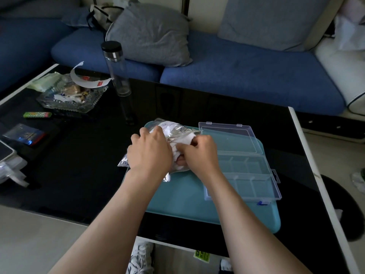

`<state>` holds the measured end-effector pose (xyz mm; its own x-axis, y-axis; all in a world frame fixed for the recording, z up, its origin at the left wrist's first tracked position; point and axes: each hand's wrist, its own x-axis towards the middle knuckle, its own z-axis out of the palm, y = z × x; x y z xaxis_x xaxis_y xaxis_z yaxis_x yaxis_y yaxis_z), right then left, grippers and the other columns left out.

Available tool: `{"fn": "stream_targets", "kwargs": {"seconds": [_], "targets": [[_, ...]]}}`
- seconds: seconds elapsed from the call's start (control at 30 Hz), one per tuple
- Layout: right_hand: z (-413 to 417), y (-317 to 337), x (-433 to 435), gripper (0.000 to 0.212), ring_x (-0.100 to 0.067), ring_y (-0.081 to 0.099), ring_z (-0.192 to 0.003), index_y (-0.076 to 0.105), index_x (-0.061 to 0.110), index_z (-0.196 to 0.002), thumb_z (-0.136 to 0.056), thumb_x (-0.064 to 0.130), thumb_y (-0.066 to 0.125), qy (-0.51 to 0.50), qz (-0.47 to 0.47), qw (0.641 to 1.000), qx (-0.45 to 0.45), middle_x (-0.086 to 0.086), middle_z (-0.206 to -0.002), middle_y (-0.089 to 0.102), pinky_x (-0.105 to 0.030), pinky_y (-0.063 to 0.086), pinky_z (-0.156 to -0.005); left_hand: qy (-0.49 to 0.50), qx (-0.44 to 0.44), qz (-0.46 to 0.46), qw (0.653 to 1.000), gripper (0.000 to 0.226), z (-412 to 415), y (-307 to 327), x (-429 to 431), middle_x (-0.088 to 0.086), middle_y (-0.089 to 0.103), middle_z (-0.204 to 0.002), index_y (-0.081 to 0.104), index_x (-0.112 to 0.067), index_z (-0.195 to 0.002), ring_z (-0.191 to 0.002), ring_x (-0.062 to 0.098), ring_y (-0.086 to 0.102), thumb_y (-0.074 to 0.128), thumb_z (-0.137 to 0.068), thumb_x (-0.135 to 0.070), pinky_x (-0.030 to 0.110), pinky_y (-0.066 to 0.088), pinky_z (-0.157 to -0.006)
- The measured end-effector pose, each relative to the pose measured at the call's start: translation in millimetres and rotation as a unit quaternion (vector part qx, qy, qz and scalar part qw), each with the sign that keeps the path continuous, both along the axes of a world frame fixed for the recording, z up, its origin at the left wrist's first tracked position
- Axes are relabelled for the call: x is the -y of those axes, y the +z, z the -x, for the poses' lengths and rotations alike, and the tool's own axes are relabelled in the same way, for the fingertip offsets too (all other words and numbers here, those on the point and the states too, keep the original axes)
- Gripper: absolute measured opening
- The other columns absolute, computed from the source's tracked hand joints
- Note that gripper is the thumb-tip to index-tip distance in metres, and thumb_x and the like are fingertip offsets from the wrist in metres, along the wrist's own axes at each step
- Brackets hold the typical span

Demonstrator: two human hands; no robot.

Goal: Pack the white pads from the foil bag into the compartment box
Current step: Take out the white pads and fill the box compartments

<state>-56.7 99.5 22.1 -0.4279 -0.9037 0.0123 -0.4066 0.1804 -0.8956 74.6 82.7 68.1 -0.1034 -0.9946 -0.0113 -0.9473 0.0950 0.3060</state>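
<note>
Left grip: the left hand [150, 153] lies over the foil bag [176, 127], fingers curled round its crumpled middle and pinning it to the teal mat [187, 206].
Right grip: the right hand [199, 153] is clamped on the white pads [188, 137] at the bag's mouth, thumb and fingers pinching a wad.
Pads: mostly inside the bag; a white tuft shows just past the right knuckles.
Box: the compartment box [246, 175] lies open on the mat, its lid [227, 137] folded back; the compartments look empty.
Key relation: the box sits just to the right of the pinched pads, nearer the right hand, its rows running left to right.
Likely move: a short carry rightward.
Desk: the black desk [79, 165] carries the mat.
</note>
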Motion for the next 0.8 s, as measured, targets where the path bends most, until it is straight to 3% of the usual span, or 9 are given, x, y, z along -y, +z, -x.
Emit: {"fn": "stream_targets", "kwargs": {"seconds": [0.17,0.33,0.4,0.47,0.57,0.67,0.8], "targets": [[4,4,-4,0.018,-0.042,0.074,-0.075,0.072,0.008,-0.075,-0.073,0.025,0.076,0.029,-0.013,0.996,0.087,-0.014,-0.071,0.074,-0.058,0.062,-0.066,0.001,0.002,-0.018,1.000,0.051,4,5,-2,0.013,0.049,-0.127,0.051,-0.013,-0.125,-0.118,0.041,0.048,0.059,-0.093,-0.052,0.047,0.040,-0.089],[10,8,-8,0.008,-0.039,0.075,-0.072,0.073,0.016,-0.079,-0.080,0.023,0.078,0.059,-0.024,0.991,0.118,-0.013,-0.076,0.076,-0.059,0.064,-0.066,0.001,0.012,-0.030,0.999,0.062,6,6,-3,0.014,0.048,-0.132,0.045,-0.013,-0.132,-0.122,0.042,0.049,0.060,-0.091,-0.056,0.051,0.042,-0.095],[13,10,-10,0.017,-0.034,0.072,-0.068,0.066,0.011,-0.076,-0.080,0.025,0.075,0.054,-0.017,0.998,0.030,-0.011,-0.071,0.072,-0.050,0.062,-0.061,0.007,0.027,-0.035,0.999,0.058,6,4,-3,0.015,0.047,-0.132,0.043,-0.012,-0.136,-0.121,0.041,0.050,0.057,-0.094,-0.050,0.051,0.041,-0.093],[17,15,-12,0.019,-0.016,0.064,-0.061,0.062,0.011,-0.069,-0.083,0.016,0.073,0.028,0.007,0.999,-0.038,-0.004,-0.065,0.067,-0.036,0.051,-0.053,0.017,0.039,-0.037,0.998,0.052,6,1,-1,0.016,0.046,-0.130,0.042,-0.012,-0.137,-0.117,0.041,0.050,0.054,-0.096,-0.042,0.048,0.039,-0.088],[23,28,-17,0.025,-0.008,0.047,-0.052,0.050,0.015,-0.060,-0.080,0.016,0.066,-0.012,0.064,0.996,-0.063,0.007,-0.055,0.052,-0.022,0.030,-0.045,0.038,0.033,-0.034,0.998,0.047,6,-2,1,0.016,0.044,-0.129,0.040,-0.010,-0.137,-0.113,0.040,0.052,0.051,-0.099,-0.037,0.044,0.037,-0.081],[27,27,-21,0.031,-0.007,0.042,-0.049,0.045,0.017,-0.059,-0.079,0.015,0.069,-0.013,0.068,0.995,-0.068,0.009,-0.051,0.046,-0.018,0.028,-0.044,0.063,0.008,-0.021,0.998,0.039,10,-5,2,0.016,0.039,-0.131,0.040,-0.007,-0.131,-0.104,0.040,0.056,0.049,-0.102,-0.030,0.042,0.039,-0.071],[36,21,-25,0.035,-0.008,0.034,-0.046,0.044,0.016,-0.059,-0.075,0.012,0.075,-0.014,0.032,0.998,-0.048,0.011,-0.049,0.042,-0.023,0.028,-0.046,0.094,-0.027,0.030,0.995,0.031,14,-5,4,0.020,0.033,-0.137,0.039,-0.004,-0.126,-0.078,0.038,0.055,0.050,-0.102,-0.022,0.039,0.032,-0.056]]}}
